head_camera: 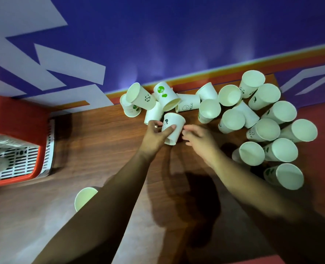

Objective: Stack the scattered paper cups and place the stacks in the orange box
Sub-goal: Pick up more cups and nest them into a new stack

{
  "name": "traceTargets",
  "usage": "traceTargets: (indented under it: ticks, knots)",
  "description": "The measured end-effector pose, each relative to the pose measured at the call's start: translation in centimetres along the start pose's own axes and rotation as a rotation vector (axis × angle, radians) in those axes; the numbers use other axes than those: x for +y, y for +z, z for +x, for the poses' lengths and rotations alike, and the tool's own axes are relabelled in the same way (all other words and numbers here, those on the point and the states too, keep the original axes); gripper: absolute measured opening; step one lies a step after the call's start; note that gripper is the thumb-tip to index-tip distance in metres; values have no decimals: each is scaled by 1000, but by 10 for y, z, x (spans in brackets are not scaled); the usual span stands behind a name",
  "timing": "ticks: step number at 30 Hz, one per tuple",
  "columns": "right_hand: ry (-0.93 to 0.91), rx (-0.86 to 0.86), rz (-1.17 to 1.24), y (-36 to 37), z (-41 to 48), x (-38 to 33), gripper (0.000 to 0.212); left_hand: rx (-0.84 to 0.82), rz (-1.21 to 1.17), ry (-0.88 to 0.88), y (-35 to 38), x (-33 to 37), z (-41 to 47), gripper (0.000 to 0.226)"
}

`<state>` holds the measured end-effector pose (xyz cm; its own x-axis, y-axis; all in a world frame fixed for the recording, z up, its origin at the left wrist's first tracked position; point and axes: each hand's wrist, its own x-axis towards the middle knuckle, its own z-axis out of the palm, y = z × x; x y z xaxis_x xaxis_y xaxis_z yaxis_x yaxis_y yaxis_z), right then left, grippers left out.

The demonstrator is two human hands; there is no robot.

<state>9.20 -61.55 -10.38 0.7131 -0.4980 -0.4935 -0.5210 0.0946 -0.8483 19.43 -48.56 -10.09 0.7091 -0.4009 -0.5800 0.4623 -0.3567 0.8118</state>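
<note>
My left hand (158, 133) grips a white paper cup (174, 123) with a dark print, its fingers curled round the side. My right hand (198, 139) hovers just right of that cup with relaxed fingers and holds nothing. Several white paper cups lie tumbled at the table's far edge (144, 99). Several more stand upside down in a cluster on the right (268, 130). The orange box (16, 119) sits at the far left, with a white slotted liner and cups partly visible inside. One lone cup (84, 198) stands near my left forearm.
The wooden table (100, 141) ends at a blue and white wall behind the cups. A red surface (322, 119) borders the table on the right. Bare wood lies between the box and my hands.
</note>
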Motion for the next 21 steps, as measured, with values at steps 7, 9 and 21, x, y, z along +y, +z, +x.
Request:
traceTargets:
  ticks: [7, 9, 21]
  knots:
    - [-405, 481, -782, -60, 9, -15, 39, -78, -273, 41, -6, 5, -13, 58]
    - [-344, 443, -945, -62, 19, -15, 37, -155, -304, 73, -11, 5, -19, 69]
    - [-509, 405, -757, -28, -29, -17, 6, -83, -336, 200, -86, -5, -82, 65]
